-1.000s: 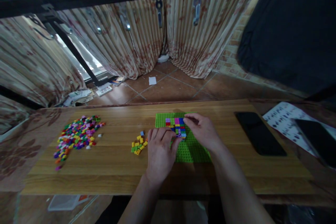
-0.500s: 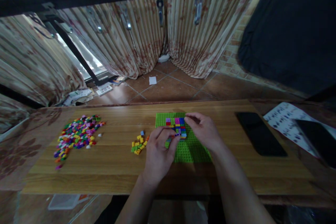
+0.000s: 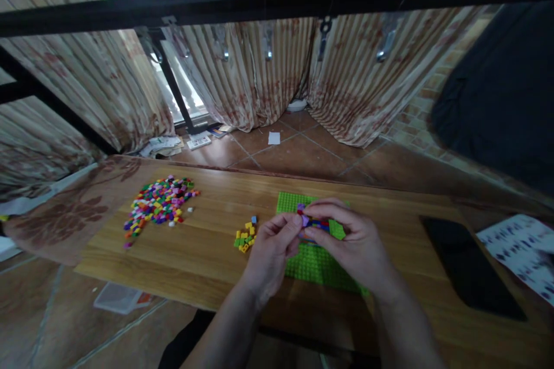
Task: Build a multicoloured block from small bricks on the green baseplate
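Observation:
A small purple toy brick (image 3: 304, 220) sits pinched between the fingertips of both hands, over the middle of a green studded baseplate (image 3: 322, 268). My left hand (image 3: 274, 248) grips it from the left with thumb and forefinger. From the right, the thumb and fingers of my right hand (image 3: 352, 236) close on the same brick. Behind the fingers, a block of coloured bricks (image 3: 319, 223) stands on the plate, mostly hidden by my right hand.
Left of the plate lies a small group of yellow and green bricks (image 3: 244, 236) with a blue brick (image 3: 254, 219). A large mixed brick pile (image 3: 160, 202) is farther left. To the right are a dark flat tablet-like slab (image 3: 470, 265) and a printed sheet (image 3: 519, 248).
My right hand has come in from the plate's far right side to meet my left hand at the purple brick. The view has turned left, so the scene sits farther right.

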